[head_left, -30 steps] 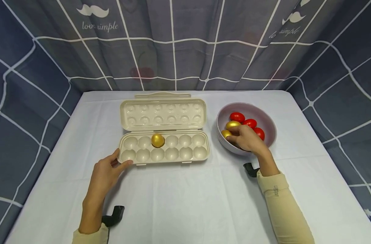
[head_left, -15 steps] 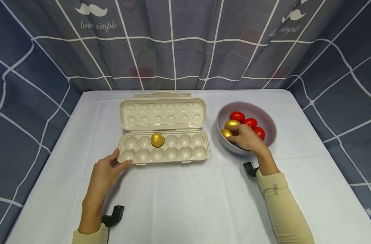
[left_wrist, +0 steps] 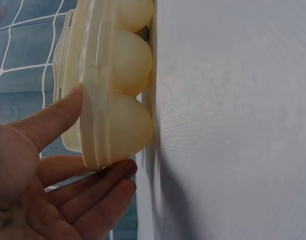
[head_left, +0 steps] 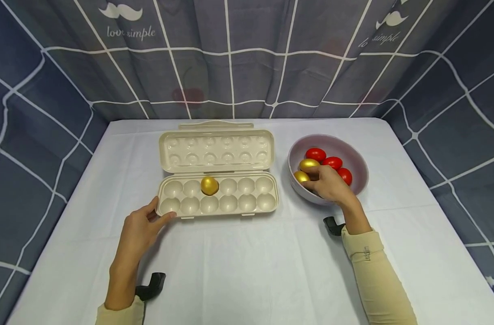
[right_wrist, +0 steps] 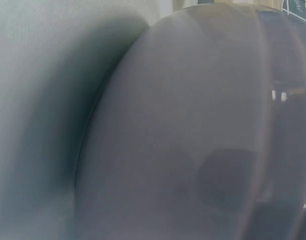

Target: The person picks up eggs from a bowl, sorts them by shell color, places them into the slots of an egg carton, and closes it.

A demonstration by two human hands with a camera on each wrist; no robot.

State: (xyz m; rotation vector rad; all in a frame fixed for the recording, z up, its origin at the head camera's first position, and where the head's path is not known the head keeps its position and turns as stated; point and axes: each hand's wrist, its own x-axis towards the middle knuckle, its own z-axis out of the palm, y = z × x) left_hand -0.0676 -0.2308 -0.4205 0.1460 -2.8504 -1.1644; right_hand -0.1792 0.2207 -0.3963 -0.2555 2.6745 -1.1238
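A cream egg carton (head_left: 228, 204) lies with its lid (head_left: 216, 151) folded back. One gold egg (head_left: 209, 185) sits in the third cup from the left of its far row. My left hand (head_left: 141, 228) grips the carton's near left corner; in the left wrist view the thumb presses the rim (left_wrist: 88, 135) while fingers reach underneath. Inside a mauve bowl (head_left: 360, 180) are three red eggs (head_left: 316, 155) and two gold eggs (head_left: 301, 176). My right hand (head_left: 331, 183) reaches in, its fingertips right at the gold eggs; I cannot tell whether it pinches one.
A white cloth (head_left: 247, 266) covers the table. Grey checked curtains (head_left: 255, 81) stand along the back and both sides. The bowl's outer wall (right_wrist: 183, 100) fills most of the right wrist view, hiding the right hand there.
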